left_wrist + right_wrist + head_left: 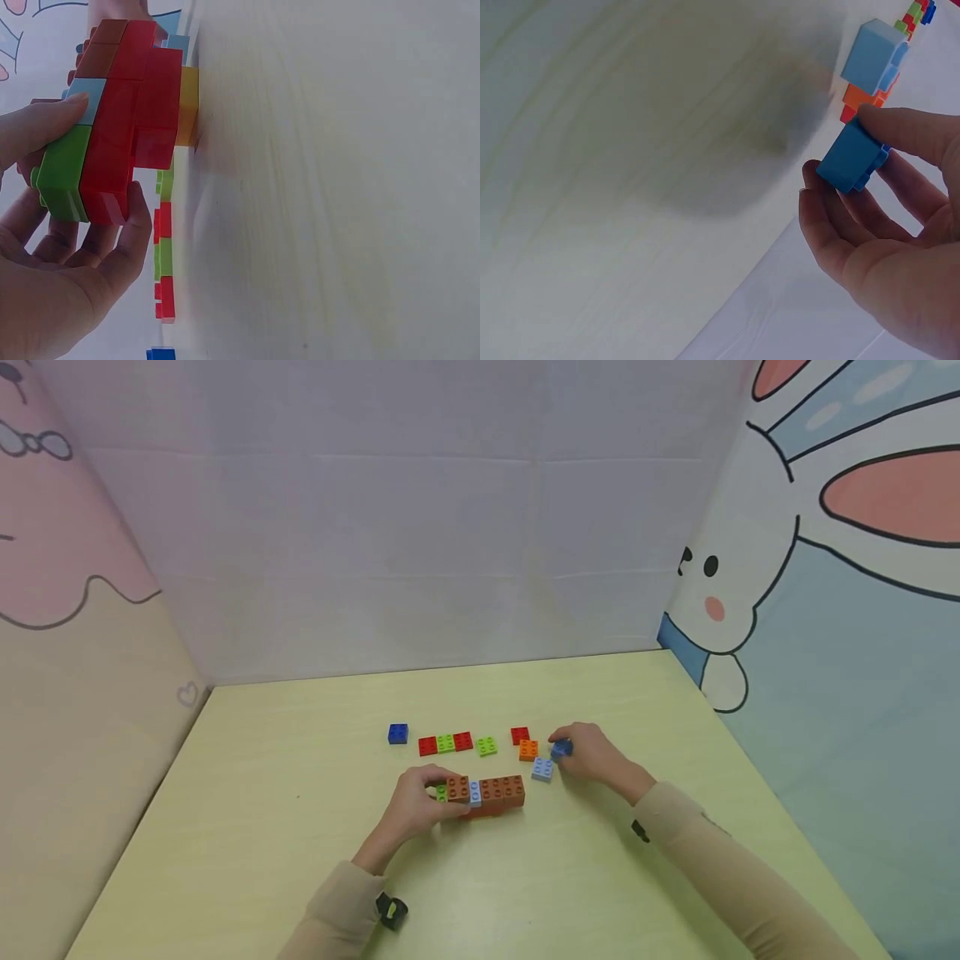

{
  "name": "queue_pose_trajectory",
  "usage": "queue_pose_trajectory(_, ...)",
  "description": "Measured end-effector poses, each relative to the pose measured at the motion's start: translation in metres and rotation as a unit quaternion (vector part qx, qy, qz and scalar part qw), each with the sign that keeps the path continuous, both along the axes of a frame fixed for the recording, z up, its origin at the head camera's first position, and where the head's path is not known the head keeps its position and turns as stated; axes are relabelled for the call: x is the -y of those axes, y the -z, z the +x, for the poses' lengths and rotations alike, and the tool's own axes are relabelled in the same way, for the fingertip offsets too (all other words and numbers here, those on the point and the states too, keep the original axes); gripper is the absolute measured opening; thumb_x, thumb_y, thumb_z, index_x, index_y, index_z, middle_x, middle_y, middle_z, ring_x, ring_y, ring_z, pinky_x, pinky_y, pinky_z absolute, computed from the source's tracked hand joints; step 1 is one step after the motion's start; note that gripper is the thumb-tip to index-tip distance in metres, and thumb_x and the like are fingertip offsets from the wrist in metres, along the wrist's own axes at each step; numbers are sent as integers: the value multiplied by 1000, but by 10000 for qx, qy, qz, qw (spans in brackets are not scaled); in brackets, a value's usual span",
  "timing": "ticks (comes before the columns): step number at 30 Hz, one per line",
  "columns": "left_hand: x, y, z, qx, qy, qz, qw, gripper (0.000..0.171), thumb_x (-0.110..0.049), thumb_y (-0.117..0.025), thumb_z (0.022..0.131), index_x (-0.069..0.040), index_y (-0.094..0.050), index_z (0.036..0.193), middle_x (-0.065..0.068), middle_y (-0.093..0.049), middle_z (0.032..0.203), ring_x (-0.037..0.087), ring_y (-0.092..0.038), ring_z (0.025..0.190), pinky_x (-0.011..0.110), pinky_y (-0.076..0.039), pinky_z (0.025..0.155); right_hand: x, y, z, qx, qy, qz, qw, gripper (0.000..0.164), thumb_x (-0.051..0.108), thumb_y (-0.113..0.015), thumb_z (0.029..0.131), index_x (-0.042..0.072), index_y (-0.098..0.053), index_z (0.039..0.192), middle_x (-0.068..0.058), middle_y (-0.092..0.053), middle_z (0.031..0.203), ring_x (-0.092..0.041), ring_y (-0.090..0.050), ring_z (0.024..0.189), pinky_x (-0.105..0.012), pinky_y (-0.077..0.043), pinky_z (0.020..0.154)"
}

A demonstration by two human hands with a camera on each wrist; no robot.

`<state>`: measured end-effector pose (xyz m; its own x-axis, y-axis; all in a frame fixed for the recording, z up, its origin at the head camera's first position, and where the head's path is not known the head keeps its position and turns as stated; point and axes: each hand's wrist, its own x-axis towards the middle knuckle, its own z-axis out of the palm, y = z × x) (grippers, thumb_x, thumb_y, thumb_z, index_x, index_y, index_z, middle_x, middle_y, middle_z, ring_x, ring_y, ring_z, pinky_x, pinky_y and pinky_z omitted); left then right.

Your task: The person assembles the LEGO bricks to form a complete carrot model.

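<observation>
Blue brick [562,748] pinched in my right grip [596,758], toward the far right corner of the tabletop [255,827].
Hard plastic, it should handle light, stiff and slightly slick, best taken by its smooth sides; my left grip [415,803] clasps the left end of the block build [501,792], roughly midway between the tabletop's left and right edges; twisting could pop its joints.

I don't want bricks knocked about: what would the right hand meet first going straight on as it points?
Probably the orange brick, met by the blue brick that the right hand holds, though its height above the table is unclear.
</observation>
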<state>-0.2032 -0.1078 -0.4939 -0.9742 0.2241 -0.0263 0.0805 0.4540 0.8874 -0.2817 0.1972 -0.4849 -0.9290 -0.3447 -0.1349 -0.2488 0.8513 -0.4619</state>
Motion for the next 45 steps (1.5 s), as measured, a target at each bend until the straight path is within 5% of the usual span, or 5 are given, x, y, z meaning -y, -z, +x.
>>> queue_pose_trajectory(22,0,1,-1,158,-72,-75,9998,34,-19,-87,70,-17,-74,101,-5,-63,101,21,-55,96,39,-48,79,29,-37,31,57,-427,-1411,9891,43,5,-77,78,1,-64,120,-8,-62,115,-22,-61,97,-39,-49,85)
queue_pose_trajectory(45,-4,-6,2,61,-49,-177,9998,32,-20,-86,70,-18,-74,100,-5,-63,98,20,-55,95,39,-47,80,57,-44,53,208,-1365,-1670,9762,36,6,-71,82,5,-66,118,-3,-62,111,-16,-59,91,-39,-52,80)
